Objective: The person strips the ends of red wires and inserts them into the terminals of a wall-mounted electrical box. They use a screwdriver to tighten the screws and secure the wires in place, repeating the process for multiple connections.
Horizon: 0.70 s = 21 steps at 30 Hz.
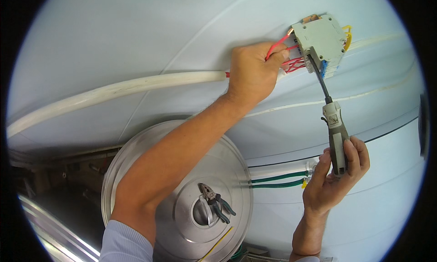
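Note:
A grey circuit breaker block (321,34) is mounted on the pale wall (143,29), at upper right. My left hand (254,69) pinches a red wire (277,46) whose bare end meets the block's left side. More red wires (295,64) run past my fingers into the block, partly hidden by the hand. With my right hand (339,176) I hold a screwdriver (337,135) by its grey handle. Its dark shaft points up, with the tip at the block's lower left side. Blue terminals (323,69) and yellow wires (348,36) show on the block's lower and right sides.
Below my left forearm is a large round stainless steel lid (164,224). Pliers with dark green handles (216,202) lie across its knob, near a yellow wire (216,243). White sheathing (136,87), a thin white cable (290,106) and green hoses (280,185) run along the wall.

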### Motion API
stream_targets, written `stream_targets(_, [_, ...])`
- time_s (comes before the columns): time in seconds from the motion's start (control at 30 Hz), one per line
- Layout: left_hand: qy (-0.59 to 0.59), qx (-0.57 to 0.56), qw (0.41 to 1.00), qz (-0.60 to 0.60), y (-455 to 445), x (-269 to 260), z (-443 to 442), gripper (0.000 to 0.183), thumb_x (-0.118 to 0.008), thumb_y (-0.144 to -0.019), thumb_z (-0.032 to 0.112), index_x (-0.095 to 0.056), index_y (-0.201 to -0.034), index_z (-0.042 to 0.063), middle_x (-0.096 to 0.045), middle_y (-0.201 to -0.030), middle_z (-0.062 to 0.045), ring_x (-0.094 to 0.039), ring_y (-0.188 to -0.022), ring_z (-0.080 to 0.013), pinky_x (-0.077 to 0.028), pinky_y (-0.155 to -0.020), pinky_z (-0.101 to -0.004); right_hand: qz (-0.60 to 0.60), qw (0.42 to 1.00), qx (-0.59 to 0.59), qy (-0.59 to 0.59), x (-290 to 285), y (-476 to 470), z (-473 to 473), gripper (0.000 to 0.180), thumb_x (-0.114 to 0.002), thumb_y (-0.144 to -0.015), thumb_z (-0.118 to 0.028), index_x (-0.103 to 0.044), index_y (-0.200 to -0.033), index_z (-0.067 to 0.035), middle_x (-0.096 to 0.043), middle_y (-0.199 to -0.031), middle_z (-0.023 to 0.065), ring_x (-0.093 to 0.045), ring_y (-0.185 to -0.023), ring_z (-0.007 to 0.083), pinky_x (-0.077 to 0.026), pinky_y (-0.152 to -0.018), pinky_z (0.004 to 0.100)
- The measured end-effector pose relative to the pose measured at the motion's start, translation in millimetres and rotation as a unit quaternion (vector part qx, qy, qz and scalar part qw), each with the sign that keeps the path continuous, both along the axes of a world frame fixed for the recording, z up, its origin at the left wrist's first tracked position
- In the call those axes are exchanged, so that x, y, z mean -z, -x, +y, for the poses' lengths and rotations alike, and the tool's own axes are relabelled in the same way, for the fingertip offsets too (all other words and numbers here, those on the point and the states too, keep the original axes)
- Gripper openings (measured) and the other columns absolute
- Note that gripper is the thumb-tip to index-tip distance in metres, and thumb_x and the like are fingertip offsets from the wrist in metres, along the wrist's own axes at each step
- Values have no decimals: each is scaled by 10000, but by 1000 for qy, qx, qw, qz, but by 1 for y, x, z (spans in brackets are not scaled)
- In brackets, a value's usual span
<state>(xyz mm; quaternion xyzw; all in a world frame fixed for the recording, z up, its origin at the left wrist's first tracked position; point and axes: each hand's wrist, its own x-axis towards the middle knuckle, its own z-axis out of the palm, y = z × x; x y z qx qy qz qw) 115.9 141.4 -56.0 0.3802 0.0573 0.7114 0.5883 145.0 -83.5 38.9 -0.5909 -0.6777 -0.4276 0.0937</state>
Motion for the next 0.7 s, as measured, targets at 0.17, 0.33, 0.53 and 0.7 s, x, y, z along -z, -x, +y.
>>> stream_targets(0.17, [8,29,1000,-5,1,1,2,178,-629,-953,78,-706,-1019,-68,-722,-884,-111,-709,-805,-155,-560,-690,-272,-6,1000,-16,8,-4,-1,1,455,-589,-889,69,-473,-1320,-19,-392,-1313,222,-489,-1170,310,-456,-925,388])
stream_targets(0.33, [4,34,999,-11,1,-2,1,179,-626,-958,81,-701,-1024,-68,-721,-887,-113,-719,-811,-166,-562,-687,-271,1,1000,-13,-3,-5,3,-1,453,-634,-874,51,-521,-1309,-2,-478,-1251,218,-531,-1116,303,-483,-894,368])
stream_targets(0.53, [-2,34,999,-20,2,-2,0,184,-619,-964,90,-701,-1036,-59,-723,-891,-112,-726,-802,-179,-558,-676,-269,-46,999,-17,3,-16,10,4,488,-674,-867,27,-536,-1335,14,-557,-1248,231,-600,-1016,282,-521,-811,333])
stream_targets(0.7, [28,68,997,-18,10,-4,-2,188,-621,-965,110,-700,-1040,-43,-729,-895,-107,-733,-796,-174,-517,-591,-252,253,966,48,4,-27,26,11,369,-597,-949,-49,-561,-1309,26,-590,-1191,228,-612,-964,270,-513,-777,314])
